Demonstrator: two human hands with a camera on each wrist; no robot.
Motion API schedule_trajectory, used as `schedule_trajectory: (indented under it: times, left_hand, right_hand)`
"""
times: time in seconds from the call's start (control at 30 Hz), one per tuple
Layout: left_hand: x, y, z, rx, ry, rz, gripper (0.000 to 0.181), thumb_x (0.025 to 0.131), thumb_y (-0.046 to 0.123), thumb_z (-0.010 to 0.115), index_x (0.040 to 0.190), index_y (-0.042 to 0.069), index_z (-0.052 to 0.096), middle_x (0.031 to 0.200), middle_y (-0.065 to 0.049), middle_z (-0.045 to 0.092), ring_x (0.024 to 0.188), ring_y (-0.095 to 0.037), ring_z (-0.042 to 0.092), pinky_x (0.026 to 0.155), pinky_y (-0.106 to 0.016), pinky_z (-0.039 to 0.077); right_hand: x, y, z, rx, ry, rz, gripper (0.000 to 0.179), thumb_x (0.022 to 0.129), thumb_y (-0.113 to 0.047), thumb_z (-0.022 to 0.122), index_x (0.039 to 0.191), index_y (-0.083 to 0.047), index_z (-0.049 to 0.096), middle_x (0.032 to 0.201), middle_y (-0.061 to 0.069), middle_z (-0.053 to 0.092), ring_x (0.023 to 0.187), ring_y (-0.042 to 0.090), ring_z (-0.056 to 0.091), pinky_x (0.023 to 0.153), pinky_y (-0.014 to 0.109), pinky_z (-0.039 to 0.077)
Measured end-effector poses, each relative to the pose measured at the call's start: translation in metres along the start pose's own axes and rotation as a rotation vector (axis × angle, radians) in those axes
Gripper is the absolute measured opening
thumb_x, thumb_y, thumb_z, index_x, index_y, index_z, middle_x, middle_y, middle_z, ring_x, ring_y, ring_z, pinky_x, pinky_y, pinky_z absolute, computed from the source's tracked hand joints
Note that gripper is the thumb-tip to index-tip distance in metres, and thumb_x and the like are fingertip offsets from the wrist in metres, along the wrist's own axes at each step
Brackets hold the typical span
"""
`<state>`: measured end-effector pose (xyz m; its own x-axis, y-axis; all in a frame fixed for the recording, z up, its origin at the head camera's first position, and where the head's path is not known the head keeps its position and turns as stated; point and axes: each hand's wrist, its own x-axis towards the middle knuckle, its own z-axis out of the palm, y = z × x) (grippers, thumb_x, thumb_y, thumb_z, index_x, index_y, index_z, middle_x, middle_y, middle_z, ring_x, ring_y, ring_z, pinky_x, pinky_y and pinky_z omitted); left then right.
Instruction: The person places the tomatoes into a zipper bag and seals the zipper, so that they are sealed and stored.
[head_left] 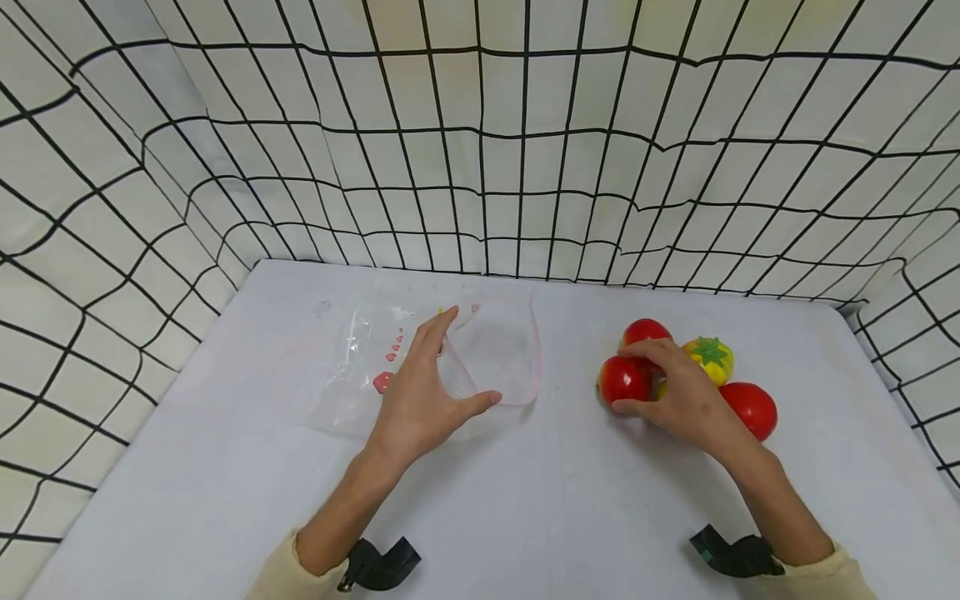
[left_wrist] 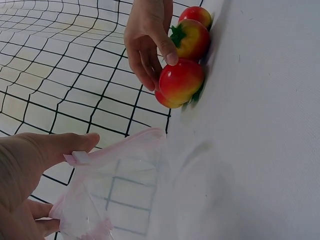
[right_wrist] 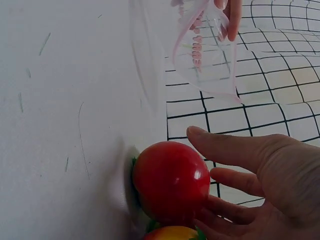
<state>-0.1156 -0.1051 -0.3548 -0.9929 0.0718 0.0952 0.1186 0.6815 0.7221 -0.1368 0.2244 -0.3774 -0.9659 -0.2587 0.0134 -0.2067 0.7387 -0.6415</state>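
Note:
A clear plastic bag (head_left: 367, 358) with a pink rim and red print lies at left centre, its mouth facing right. My left hand (head_left: 420, 396) is at that mouth, thumb and fingers spread wide; in the left wrist view the thumb lies along the rim (left_wrist: 120, 142) and the lower fingers meet it further down. My right hand (head_left: 678, 396) curves round a shiny red tomato (head_left: 625, 379), thumb on the near side and fingers on the far side. The same tomato (right_wrist: 170, 182) sits low on the table in the right wrist view.
Around the right hand sit another red tomato (head_left: 645, 331), a yellow one with a green calyx (head_left: 708, 357) and a red one (head_left: 752, 410). A white cloth with black grid lines (head_left: 502, 158) walls the white table (head_left: 525, 508) at back and sides.

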Motion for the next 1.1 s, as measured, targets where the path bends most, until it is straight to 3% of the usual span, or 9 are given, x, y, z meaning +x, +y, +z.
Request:
schedule_trajectory:
  times: [0.23,0.53,0.73,1.1]
  left_hand:
    - [0.001,0.000,0.000,0.015,0.002,0.024,0.113,0.074,0.035,0.095,0.164,0.021,0.029,0.168,0.000,0.035,0.152,-0.026,0.043,0.117,-0.051,0.049]
    - [0.000,0.001,0.002,0.026,-0.008,-0.008,0.113,0.075,0.035,0.094,0.164,0.023,0.027,0.169,0.001,0.033,0.154,-0.025,0.040,0.116,-0.051,0.050]
    - [-0.001,0.001,0.003,0.034,-0.012,-0.018,0.113,0.075,0.035,0.094,0.165,0.023,0.027,0.169,0.001,0.033,0.153,-0.026,0.042,0.113,-0.052,0.052]
    - [-0.004,-0.001,0.002,0.038,-0.016,-0.037,0.113,0.075,0.035,0.094,0.165,0.024,0.027,0.169,0.003,0.033,0.149,-0.026,0.046,0.111,-0.052,0.053]
  right_hand:
    - [0.004,-0.001,0.006,-0.006,-0.060,-0.004,0.077,0.075,-0.018,0.094,0.142,-0.011,0.057,0.142,0.019,0.059,0.126,0.044,0.056,0.085,0.054,0.065]
    - [0.006,-0.007,0.012,-0.032,-0.112,0.036,0.082,0.076,-0.020,0.094,0.146,-0.009,0.053,0.144,0.021,0.058,0.124,0.043,0.060,0.086,0.051,0.066]
    - [0.005,-0.008,0.012,0.009,-0.109,0.055,0.080,0.077,-0.019,0.093,0.146,-0.009,0.052,0.147,0.022,0.055,0.130,0.047,0.058,0.091,0.053,0.064]
    - [0.005,-0.005,0.018,0.086,-0.065,0.033,0.076,0.081,-0.024,0.090,0.147,-0.017,0.054,0.145,0.019,0.060,0.124,0.043,0.065,0.088,0.048,0.066]
